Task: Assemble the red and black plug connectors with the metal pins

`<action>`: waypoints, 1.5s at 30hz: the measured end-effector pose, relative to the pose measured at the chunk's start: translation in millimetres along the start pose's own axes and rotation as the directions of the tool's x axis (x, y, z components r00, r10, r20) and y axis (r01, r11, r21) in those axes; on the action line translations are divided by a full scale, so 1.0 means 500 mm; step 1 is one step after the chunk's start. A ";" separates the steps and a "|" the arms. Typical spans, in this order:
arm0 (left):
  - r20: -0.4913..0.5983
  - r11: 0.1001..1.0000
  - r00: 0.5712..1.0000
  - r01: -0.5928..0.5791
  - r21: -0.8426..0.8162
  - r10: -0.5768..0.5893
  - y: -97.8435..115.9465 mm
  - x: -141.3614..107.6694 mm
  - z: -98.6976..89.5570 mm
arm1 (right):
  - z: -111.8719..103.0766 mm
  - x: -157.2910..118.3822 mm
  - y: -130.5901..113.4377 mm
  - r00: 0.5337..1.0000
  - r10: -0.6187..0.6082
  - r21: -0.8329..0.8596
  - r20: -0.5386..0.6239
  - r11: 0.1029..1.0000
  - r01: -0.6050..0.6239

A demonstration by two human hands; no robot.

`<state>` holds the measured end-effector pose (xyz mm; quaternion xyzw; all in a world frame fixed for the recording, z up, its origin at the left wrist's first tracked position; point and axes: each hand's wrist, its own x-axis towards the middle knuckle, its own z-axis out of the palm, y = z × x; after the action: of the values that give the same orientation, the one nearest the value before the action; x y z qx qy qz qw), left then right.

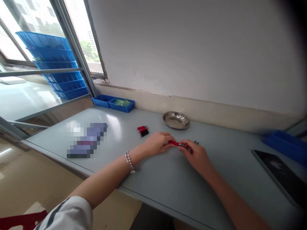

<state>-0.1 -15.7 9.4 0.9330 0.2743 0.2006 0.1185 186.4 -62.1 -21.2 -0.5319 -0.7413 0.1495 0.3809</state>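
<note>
The bench [148, 172] is pale grey-blue, the far bins [122, 104] blue, the held pen-like piece [175, 143] red with a silvery tip.

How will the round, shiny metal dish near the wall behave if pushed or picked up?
The round, shiny metal dish looks thin-walled, so probably stiff and light for its size. Wide and shallow on the smooth grey tabletop, it should slide before it tips. Its polished surface may feel slippery, though the rim likely offers an edge to grip.
</note>
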 end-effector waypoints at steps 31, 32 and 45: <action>-0.015 0.998 1.000 0.011 -0.063 -0.012 -0.001 -0.003 0.005 | -0.004 -0.004 -0.002 0.992 -0.096 -0.099 0.085 0.990 0.104; -0.017 0.998 1.000 0.009 -0.062 -0.010 -0.002 -0.003 0.005 | -0.004 -0.005 -0.002 0.992 -0.091 -0.098 0.089 0.990 0.100; -0.072 1.000 0.997 0.008 -0.028 -0.010 -0.006 -0.006 0.007 | -0.001 -0.004 0.001 0.999 -0.009 -0.042 0.039 0.999 0.011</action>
<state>-2.4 -15.2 4.0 0.9222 0.2799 0.2373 0.1224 187.5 -64.0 -21.9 -0.5330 -0.7543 0.1425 0.3559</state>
